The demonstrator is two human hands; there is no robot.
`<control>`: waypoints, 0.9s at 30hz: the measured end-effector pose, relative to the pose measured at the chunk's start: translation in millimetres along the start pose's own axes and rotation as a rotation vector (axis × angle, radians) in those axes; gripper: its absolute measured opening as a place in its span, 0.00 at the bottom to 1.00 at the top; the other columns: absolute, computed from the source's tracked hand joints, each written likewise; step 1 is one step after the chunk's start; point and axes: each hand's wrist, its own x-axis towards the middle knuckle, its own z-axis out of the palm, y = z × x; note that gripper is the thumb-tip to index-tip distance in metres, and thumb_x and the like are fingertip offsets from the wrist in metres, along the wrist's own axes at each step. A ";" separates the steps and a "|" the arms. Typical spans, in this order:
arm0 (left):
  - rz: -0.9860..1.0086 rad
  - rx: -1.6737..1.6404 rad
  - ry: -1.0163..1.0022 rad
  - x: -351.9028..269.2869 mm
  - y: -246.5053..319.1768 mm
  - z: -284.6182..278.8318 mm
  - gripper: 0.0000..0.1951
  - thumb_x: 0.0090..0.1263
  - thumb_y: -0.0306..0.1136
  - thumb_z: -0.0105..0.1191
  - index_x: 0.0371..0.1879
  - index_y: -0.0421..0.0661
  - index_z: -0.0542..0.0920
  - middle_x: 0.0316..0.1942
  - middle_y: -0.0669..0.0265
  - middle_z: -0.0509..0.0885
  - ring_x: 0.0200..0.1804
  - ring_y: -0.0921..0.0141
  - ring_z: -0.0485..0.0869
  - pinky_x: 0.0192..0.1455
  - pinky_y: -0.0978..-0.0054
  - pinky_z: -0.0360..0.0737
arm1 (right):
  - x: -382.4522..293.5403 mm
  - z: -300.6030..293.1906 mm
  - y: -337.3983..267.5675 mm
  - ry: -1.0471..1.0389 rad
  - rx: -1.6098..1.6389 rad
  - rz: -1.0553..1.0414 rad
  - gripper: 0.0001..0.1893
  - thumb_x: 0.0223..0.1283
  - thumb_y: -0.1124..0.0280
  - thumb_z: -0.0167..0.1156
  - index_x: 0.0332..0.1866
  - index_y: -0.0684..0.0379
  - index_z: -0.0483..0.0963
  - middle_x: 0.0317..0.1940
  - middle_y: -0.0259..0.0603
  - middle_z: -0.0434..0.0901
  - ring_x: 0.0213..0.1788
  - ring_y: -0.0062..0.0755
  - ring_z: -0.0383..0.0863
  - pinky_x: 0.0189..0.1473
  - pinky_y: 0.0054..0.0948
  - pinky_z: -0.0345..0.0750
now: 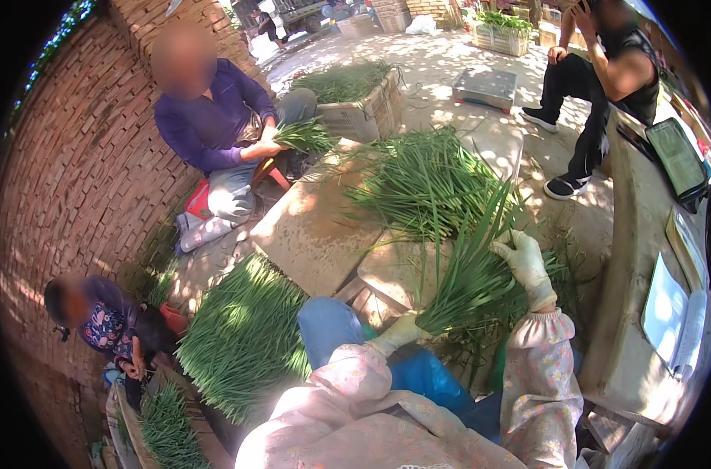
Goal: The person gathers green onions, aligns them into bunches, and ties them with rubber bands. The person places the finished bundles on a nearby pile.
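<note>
My left hand (399, 333), in a pale glove, is closed around the base of a bunch of long green leafy stalks, which look like garlic chives (472, 281). The leaves fan up and to the right from it. My right hand (516, 255), gloved too, is raised beside the upper right of the bunch, its thumb and fingers bent; whether it pinches a leaf I cannot tell. Beyond the bunch a loose heap of the same greens (431, 182) lies on stone slabs (320, 223). At my left stands a dense stack of greens (244, 340).
A person in purple (206, 123) sits across the slabs holding greens; another sits at lower left, a third at upper right. A plastic crate (355, 120) of greens and a platform scale (485, 88) stand behind. A concrete ledge (625, 264) with an open notebook (666, 311) runs along the right.
</note>
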 end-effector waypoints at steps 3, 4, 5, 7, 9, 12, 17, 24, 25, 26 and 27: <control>-0.026 0.015 0.016 1.1 -8.3 -1.5 0.18 0.48 0.16 0.59 0.40 0.41 0.77 0.22 0.70 0.79 0.21 0.77 0.74 0.21 0.78 0.70 | 0.4 8.6 -1.3 0.035 0.054 -0.057 0.07 0.55 0.73 0.61 0.30 0.65 0.73 0.28 0.38 0.81 0.30 0.21 0.77 0.34 0.22 0.73; -0.033 0.007 0.026 -0.4 -6.5 -0.5 0.18 0.48 0.16 0.59 0.41 0.41 0.77 0.22 0.69 0.78 0.20 0.77 0.74 0.21 0.78 0.70 | -0.4 8.4 -2.3 0.038 0.023 -0.059 0.07 0.56 0.72 0.60 0.31 0.64 0.73 0.27 0.40 0.80 0.29 0.23 0.77 0.34 0.25 0.72; -0.040 0.000 0.035 -0.7 -5.6 0.1 0.19 0.48 0.16 0.59 0.41 0.41 0.77 0.22 0.69 0.78 0.20 0.77 0.74 0.21 0.78 0.71 | 1.3 8.6 1.7 0.067 -0.013 -0.064 0.07 0.56 0.71 0.59 0.31 0.64 0.72 0.26 0.41 0.79 0.29 0.25 0.78 0.33 0.26 0.72; -0.042 -0.046 0.011 3.1 -13.0 -0.3 0.19 0.48 0.17 0.60 0.42 0.41 0.77 0.22 0.70 0.79 0.21 0.77 0.74 0.22 0.79 0.71 | 4.9 10.3 9.9 0.124 -0.084 -0.073 0.07 0.56 0.70 0.59 0.32 0.64 0.72 0.25 0.42 0.79 0.28 0.28 0.78 0.33 0.28 0.72; -0.043 -0.054 -0.002 5.7 -15.6 -1.0 0.19 0.48 0.17 0.60 0.43 0.41 0.77 0.23 0.70 0.79 0.22 0.77 0.75 0.23 0.79 0.71 | 3.9 14.0 11.8 0.214 -0.161 -0.133 0.07 0.59 0.71 0.56 0.31 0.63 0.71 0.23 0.38 0.76 0.26 0.22 0.71 0.31 0.24 0.70; -0.005 -0.011 0.017 3.9 -10.6 1.5 0.18 0.49 0.18 0.60 0.41 0.40 0.77 0.23 0.69 0.79 0.22 0.77 0.74 0.23 0.79 0.71 | 4.2 22.5 13.9 0.290 -0.097 -0.155 0.07 0.60 0.71 0.55 0.31 0.63 0.70 0.21 0.36 0.73 0.25 0.19 0.68 0.30 0.22 0.69; 0.057 -0.001 0.009 1.8 3.6 4.5 0.15 0.50 0.21 0.60 0.39 0.39 0.77 0.23 0.68 0.78 0.20 0.78 0.73 0.22 0.80 0.70 | 9.1 28.5 13.1 0.389 0.080 -0.157 0.07 0.60 0.71 0.56 0.31 0.63 0.71 0.23 0.37 0.77 0.26 0.25 0.74 0.31 0.25 0.71; 0.063 -0.091 -0.004 -5.1 -2.5 -6.5 0.19 0.50 0.22 0.62 0.43 0.39 0.76 0.25 0.67 0.80 0.19 0.78 0.73 0.22 0.81 0.70 | 32.4 -32.1 6.8 0.538 0.663 -0.156 0.07 0.64 0.69 0.53 0.31 0.59 0.71 0.23 0.29 0.73 0.23 0.12 0.65 0.26 0.14 0.63; 0.065 -0.136 0.032 -7.4 6.0 -4.4 0.18 0.50 0.22 0.62 0.43 0.39 0.76 0.25 0.67 0.80 0.19 0.77 0.73 0.22 0.81 0.70 | 36.6 -46.4 13.0 0.569 0.690 -0.176 0.07 0.63 0.68 0.54 0.32 0.59 0.71 0.22 0.28 0.72 0.23 0.12 0.65 0.25 0.14 0.62; 0.066 -0.181 0.068 -10.8 15.1 0.0 0.18 0.50 0.22 0.62 0.42 0.39 0.76 0.26 0.66 0.80 0.19 0.77 0.74 0.22 0.81 0.70 | 35.4 -61.2 18.6 0.630 0.644 -0.155 0.05 0.61 0.70 0.56 0.33 0.59 0.72 0.22 0.27 0.72 0.23 0.12 0.64 0.26 0.14 0.61; 0.070 -0.227 0.116 -13.8 22.5 -0.7 0.17 0.50 0.22 0.62 0.41 0.39 0.77 0.26 0.65 0.80 0.19 0.76 0.74 0.22 0.81 0.70 | 31.8 -69.1 9.3 0.617 0.731 -0.120 0.04 0.60 0.71 0.57 0.37 0.57 0.73 0.24 0.24 0.72 0.24 0.11 0.64 0.25 0.10 0.60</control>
